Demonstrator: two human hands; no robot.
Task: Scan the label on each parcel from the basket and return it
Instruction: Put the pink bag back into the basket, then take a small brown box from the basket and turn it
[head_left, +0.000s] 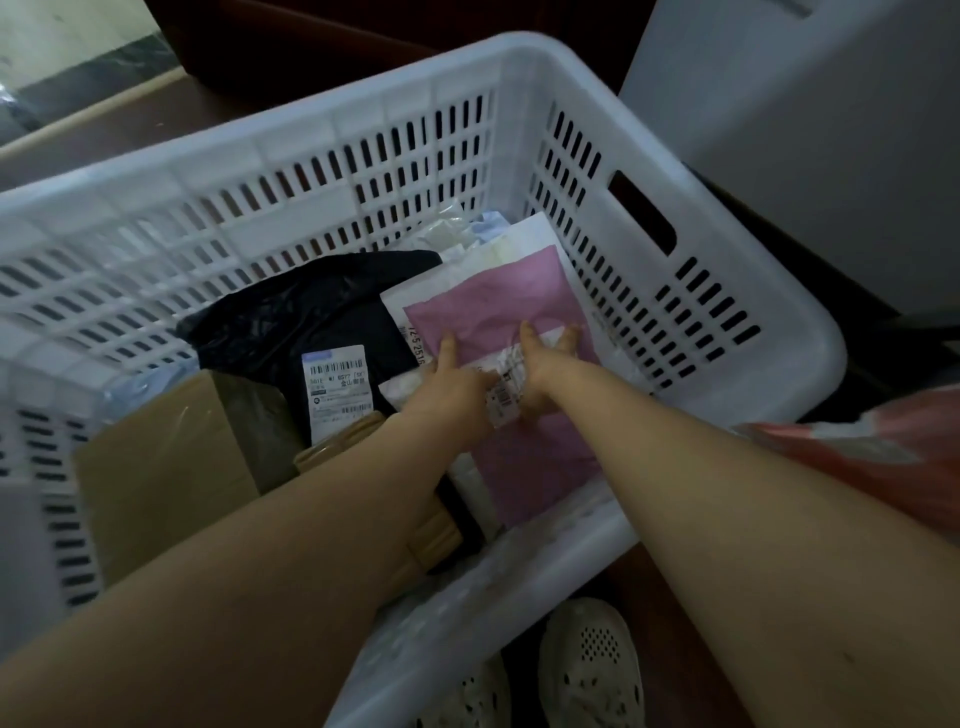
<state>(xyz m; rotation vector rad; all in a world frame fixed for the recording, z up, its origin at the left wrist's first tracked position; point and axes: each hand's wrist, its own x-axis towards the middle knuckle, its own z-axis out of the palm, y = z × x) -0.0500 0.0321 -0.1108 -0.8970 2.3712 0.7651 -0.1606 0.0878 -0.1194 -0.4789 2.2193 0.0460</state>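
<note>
A white slotted plastic basket (737, 291) holds several parcels. On top at the right lies a pink parcel (498, 291) with a crumpled white label (503, 387). Both my hands are down in the basket on this parcel. My left hand (457, 371) grips it just left of the label, fingers pointing away from me. My right hand (548, 358) grips it just right of the label, fingers spread and curled onto the pink film. No scanner is in view.
A black bag parcel (291, 322) with a white barcode label (337, 384) lies left of the pink one. A brown cardboard box (156, 467) fills the near left corner. Pale parcels (467, 234) sit at the back. A red-and-white bag (883, 447) lies outside, right.
</note>
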